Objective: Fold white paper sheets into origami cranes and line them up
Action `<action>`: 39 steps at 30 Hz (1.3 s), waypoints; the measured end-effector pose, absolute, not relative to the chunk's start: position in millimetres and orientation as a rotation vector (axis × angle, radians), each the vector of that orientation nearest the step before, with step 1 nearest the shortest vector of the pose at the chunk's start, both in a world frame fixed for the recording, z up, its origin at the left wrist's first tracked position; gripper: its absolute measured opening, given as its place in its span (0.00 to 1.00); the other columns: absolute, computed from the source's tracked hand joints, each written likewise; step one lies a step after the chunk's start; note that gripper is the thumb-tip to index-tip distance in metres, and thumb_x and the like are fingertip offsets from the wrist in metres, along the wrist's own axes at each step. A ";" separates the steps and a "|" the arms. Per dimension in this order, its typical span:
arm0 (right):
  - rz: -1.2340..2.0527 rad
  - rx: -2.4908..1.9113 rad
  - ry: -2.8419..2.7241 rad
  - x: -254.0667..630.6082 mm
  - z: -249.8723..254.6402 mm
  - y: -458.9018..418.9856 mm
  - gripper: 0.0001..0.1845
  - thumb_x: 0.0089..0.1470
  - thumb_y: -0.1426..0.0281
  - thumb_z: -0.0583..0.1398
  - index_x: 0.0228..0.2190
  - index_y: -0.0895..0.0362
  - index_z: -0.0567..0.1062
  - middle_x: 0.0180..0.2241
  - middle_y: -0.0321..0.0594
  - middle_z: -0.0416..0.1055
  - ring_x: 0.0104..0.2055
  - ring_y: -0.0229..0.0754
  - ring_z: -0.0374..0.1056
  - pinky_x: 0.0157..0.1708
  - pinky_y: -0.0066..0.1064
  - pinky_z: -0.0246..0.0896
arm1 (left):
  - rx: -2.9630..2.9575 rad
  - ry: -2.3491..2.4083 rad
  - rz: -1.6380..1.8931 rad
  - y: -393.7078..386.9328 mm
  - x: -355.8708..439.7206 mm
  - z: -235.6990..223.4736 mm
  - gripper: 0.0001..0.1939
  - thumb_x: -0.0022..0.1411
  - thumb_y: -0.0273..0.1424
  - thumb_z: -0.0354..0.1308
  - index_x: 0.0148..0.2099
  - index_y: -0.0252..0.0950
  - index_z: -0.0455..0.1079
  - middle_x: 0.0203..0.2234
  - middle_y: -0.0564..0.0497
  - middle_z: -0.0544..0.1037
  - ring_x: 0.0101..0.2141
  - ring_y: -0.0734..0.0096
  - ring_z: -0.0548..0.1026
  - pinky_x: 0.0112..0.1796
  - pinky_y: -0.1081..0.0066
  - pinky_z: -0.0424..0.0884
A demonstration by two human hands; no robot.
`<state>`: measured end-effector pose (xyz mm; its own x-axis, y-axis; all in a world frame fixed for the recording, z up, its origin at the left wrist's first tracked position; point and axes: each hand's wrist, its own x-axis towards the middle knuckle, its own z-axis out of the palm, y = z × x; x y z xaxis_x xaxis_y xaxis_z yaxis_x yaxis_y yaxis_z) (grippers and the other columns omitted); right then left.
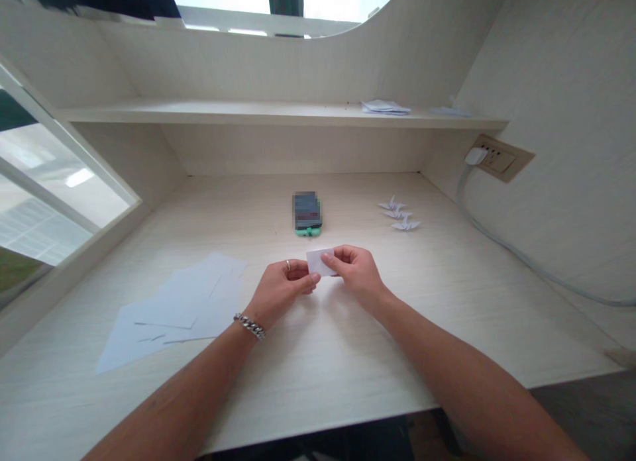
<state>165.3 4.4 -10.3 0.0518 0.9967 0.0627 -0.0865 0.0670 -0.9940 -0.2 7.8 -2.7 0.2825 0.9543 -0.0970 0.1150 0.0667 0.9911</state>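
Note:
A small white piece of paper (318,260) is held up over the desk between my two hands. My left hand (287,282), with a ring and a chain bracelet, pinches its lower left edge. On the other side, my right hand (358,272) grips the right part, thumb lying across its face. Whether the paper is folded I cannot tell. Beyond my hands lies a phone (307,210) with a green edge, its screen blurred out. To the right of the phone, three folded paper cranes (397,214) stand in a short row.
Loose white paper sheets (169,308) overlap on the desk (278,395) at left. A shelf (248,113) crosses the back, with stacked papers (385,107) on it. From the wall socket (503,157), a white cable (517,252) runs down the right side. A window (54,176) is at left.

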 end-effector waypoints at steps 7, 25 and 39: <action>1.196 -1.083 -0.989 163.5 -12.9 4.7 0.18 0.39 0.57 0.69 0.23 0.60 0.76 0.22 0.36 0.71 0.25 0.36 0.64 0.29 0.31 0.63 | 1.469 1.070 0.829 9.2 -1.3 -3.9 0.15 0.52 0.40 0.64 0.28 0.32 0.76 0.24 0.45 0.80 0.26 0.70 0.75 0.30 0.70 0.72; 1.291 -1.044 -0.966 161.5 -9.0 1.2 0.19 0.36 0.58 0.70 0.21 0.60 0.74 0.21 0.36 0.70 0.24 0.36 0.64 0.28 0.30 0.62 | 1.364 0.988 0.841 8.6 -3.7 -2.6 0.13 0.51 0.38 0.66 0.27 0.32 0.73 0.24 0.48 0.77 0.26 0.72 0.73 0.30 0.71 0.71; 1.305 -1.093 -1.063 160.2 -8.4 -1.2 0.16 0.36 0.60 0.69 0.19 0.60 0.74 0.19 0.34 0.69 0.22 0.34 0.60 0.25 0.28 0.54 | 1.348 1.039 0.986 11.0 -6.6 -1.5 0.15 0.48 0.38 0.68 0.24 0.33 0.70 0.18 0.54 0.72 0.22 0.76 0.68 0.27 0.74 0.67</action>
